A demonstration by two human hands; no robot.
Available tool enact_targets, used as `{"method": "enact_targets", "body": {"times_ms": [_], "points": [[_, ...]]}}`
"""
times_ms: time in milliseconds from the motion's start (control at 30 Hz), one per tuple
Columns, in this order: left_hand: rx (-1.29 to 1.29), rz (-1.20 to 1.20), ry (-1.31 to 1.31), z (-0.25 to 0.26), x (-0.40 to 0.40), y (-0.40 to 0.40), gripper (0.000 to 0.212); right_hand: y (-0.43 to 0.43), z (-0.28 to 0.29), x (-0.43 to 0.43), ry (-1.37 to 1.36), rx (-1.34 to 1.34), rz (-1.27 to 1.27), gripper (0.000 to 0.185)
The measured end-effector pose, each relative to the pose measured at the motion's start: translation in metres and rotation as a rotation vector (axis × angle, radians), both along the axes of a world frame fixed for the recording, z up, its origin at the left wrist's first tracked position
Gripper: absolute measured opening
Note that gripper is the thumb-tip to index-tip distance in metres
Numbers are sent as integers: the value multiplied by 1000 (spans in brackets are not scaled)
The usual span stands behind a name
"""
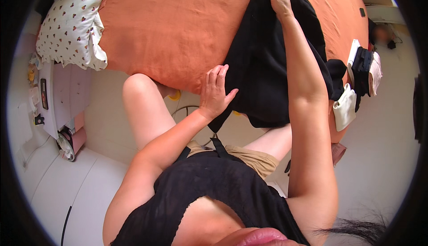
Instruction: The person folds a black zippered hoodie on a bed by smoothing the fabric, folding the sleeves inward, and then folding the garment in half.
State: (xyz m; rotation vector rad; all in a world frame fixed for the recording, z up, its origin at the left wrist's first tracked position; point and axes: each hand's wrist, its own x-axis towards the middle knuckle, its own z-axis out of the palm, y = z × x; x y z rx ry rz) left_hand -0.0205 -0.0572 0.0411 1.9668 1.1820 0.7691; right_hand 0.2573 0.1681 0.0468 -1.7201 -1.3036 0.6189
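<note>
A black garment [260, 58] lies spread over the near edge of a bed with an orange sheet [160, 22], its lower part hanging past the edge above my lap. My right hand [281, 3] is at the garment's far end, with fingertips closed on the cloth near its top edge. Beside the garment's left edge is my left hand [215, 92], back upward, fingers extended and thumb apart, holding nothing. Whether its fingertips touch the cloth I cannot tell. A smaller black cloth bundle [336, 75] lies against the garment's right side, partly hidden behind it.
Folded white, black [362, 68] and pale pink [376, 73] cloths sit at the bed's right edge, near a folded white cloth [345, 107]. A heart-print pillow [75, 22] lies at the upper left. Below it stands a white bedside unit [50, 102] with small items.
</note>
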Motion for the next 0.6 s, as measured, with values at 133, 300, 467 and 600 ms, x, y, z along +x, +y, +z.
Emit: {"method": "enact_targets", "body": {"times_ms": [133,300,467,600], "points": [[-88,56,3,0,0,6,78,9,-31,-12,-753,93,-109,19],[-239,99,-61,-2,-1,5,77,14,-38,-6,-891,119,-194,25],[-305,101,-54,-2,0,9,72,16,-33,4,-867,-6,-181,22],[-352,114,-114,3,0,10,66,-18,5,-17,-852,292,-81,22]]}}
